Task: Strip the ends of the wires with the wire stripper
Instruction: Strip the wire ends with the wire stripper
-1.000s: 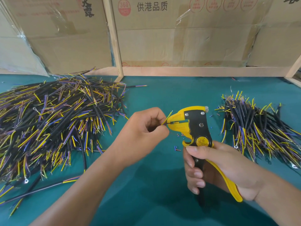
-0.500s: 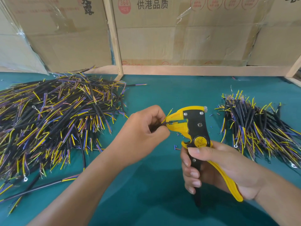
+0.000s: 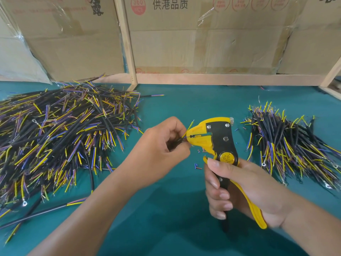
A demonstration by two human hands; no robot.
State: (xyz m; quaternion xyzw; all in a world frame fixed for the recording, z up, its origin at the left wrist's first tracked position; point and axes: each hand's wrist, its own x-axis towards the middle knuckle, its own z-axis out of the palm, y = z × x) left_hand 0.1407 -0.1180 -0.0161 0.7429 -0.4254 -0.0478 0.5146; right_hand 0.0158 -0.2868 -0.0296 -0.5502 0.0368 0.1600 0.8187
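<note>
My right hand (image 3: pixel 245 189) grips the handles of a yellow and black wire stripper (image 3: pixel 219 143), held upright with its jaws pointing left. My left hand (image 3: pixel 158 146) pinches a short black cable with yellow and blue inner wires (image 3: pixel 189 126) at the jaw mouth. One thin wire end lies between the jaws; a yellow one sticks up beside them. Most of the cable is hidden in my fist. A large heap of wires (image 3: pixel 55 137) lies to the left, and a smaller pile (image 3: pixel 287 145) to the right.
The teal table cover (image 3: pixel 166 218) carries small bits of cut insulation (image 3: pixel 196 166) under the stripper. Cardboard boxes (image 3: pixel 184 34) in a wooden frame (image 3: pixel 127 43) close off the back. A long black cable (image 3: pixel 36 213) lies at the front left.
Both hands and the stripper have stayed almost in place. The wire end has gone slightly deeper into the jaws.
</note>
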